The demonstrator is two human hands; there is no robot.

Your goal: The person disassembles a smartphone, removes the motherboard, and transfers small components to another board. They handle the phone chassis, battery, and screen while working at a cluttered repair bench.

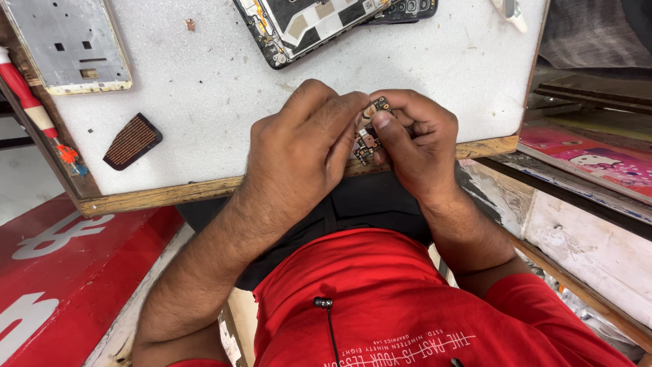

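closely, both hands pinch a small circuit board (368, 132) over the desk (204, 88) edge.
left hand (302, 146) and right hand (418, 139) each closed on it, steadying it near the eyes.

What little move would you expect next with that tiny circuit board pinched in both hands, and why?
Probably a small turn or tilt of the small circuit board to check it. Both the left hand and right hand pinch it at the fingertips just above the edge of the white worktop, with the opened phone lying apart.

- A red sign (68, 272) with white markings lay lower left, below the table edge.
- A pink printed package (598, 160) lay at right.
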